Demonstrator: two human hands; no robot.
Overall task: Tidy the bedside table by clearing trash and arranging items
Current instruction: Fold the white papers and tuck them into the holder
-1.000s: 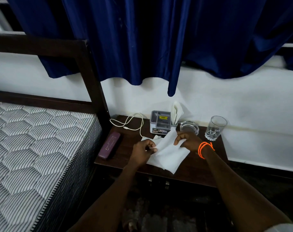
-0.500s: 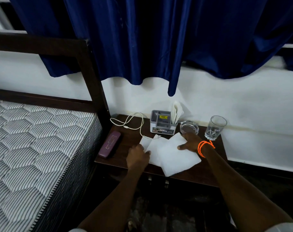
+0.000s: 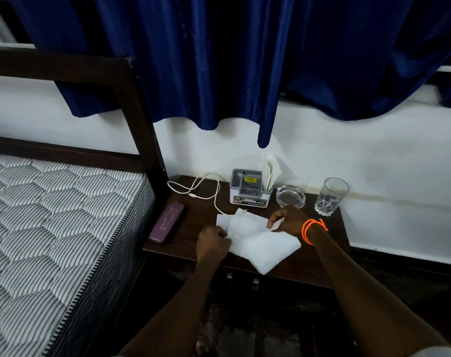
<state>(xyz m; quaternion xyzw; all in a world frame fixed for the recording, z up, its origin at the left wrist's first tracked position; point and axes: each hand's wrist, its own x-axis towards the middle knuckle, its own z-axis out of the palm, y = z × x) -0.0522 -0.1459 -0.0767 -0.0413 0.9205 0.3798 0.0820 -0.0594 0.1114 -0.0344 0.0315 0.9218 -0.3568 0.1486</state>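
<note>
- Our right hand (image 3: pixel 287 219) has its grip pinched on the far right corner of the white napkin (image 3: pixel 257 240), thumb and forefinger pressed together over the lifted edge.
- Our left hand (image 3: pixel 212 244) is curled into a loose fist at the napkin's left edge; the knuckles hide the fingertips, so we cannot tell whether that grip pinches the paper or only presses on it.
- Both forearms reach in from the lower edge of view and converge on the napkin; an orange cord band (image 3: pixel 312 228) circles the right wrist.
- The napkin lies partly folded on the dark wooden surface (image 3: pixel 319 256), its near corner reaching the front edge, with a second crumpled piece (image 3: pixel 241 212) showing just behind it.
- Beyond the grip stands a grey organiser (image 3: pixel 248 188) holding upright folded napkins (image 3: pixel 270 171) in its right compartment.
- Just right of the organiser sits a glass ashtray (image 3: pixel 290 196), and further right a drinking glass (image 3: pixel 331 196).
- To the left of the grip a white cable (image 3: pixel 206 188) loops across the surface, and a purple case (image 3: pixel 167 226) lies along the left edge.
- Left of the surface are a dark bed frame (image 3: pixel 139 106) and a striped quilted mattress (image 3: pixel 52 228).
- A deep blue curtain (image 3: pixel 232 55) hangs over the white wall (image 3: pixel 360 155) behind.
</note>
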